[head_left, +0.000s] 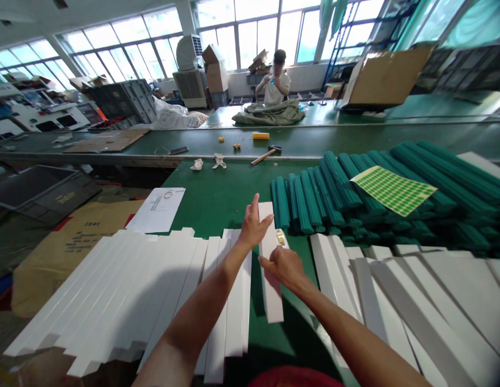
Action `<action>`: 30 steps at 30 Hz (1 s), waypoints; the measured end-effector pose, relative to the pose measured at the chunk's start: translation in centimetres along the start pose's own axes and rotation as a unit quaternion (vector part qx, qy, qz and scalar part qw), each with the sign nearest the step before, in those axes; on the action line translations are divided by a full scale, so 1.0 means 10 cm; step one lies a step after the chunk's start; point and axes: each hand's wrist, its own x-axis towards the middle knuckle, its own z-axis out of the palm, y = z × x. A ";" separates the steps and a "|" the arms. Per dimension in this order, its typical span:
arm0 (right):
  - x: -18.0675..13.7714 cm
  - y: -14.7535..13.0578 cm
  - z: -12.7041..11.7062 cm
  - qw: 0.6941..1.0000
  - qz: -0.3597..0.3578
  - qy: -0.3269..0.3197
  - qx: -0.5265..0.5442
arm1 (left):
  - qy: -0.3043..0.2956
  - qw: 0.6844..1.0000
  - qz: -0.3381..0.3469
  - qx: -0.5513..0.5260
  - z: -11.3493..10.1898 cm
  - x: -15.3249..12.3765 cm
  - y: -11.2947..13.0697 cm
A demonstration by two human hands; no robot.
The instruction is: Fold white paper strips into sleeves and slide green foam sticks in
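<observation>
A long, narrow white box (273, 301) lies lengthwise before me on the green table. My left hand (253, 227) grips its far part, the thumb across the top and the other fingers along the left side. Lower down, my right hand (285, 264) holds the box from the right, its thumb on the upper face and its fingers curled. Just beyond the right hand sits a small white and gold item (281, 238), partly hidden. Rows of similar white boxes (153, 269) lie to the left, and more white boxes (414, 290) are piled at the right.
Green ribbed bundles (338, 183) are stacked at right, bearing a sheet of green stickers (395, 188). A printed paper (157, 208) lies left. Beyond are a hammer (266, 156), a yellow roll (261, 136) and crumpled scraps (219, 160). Another person (277, 83) works at the far table.
</observation>
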 end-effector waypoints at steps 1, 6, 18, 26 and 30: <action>-0.02 0.02 0.05 0.999 0.013 -0.035 -0.002 | -0.024 0.999 -0.022 0.036 0.09 -0.05 -0.07; -0.07 0.10 0.51 0.994 0.020 -0.105 0.012 | -0.065 0.991 -0.042 0.111 0.49 -0.49 -0.36; -0.44 1.35 0.39 0.960 0.089 0.156 -0.213 | -0.055 0.987 0.038 0.149 0.65 -0.96 -0.28; -0.54 1.34 0.30 0.976 0.138 0.079 -0.148 | -0.083 0.987 0.139 0.019 0.66 -1.16 0.12; -0.46 1.31 -0.31 0.989 0.128 0.064 0.032 | -0.116 0.961 0.251 -0.010 0.48 -1.25 0.32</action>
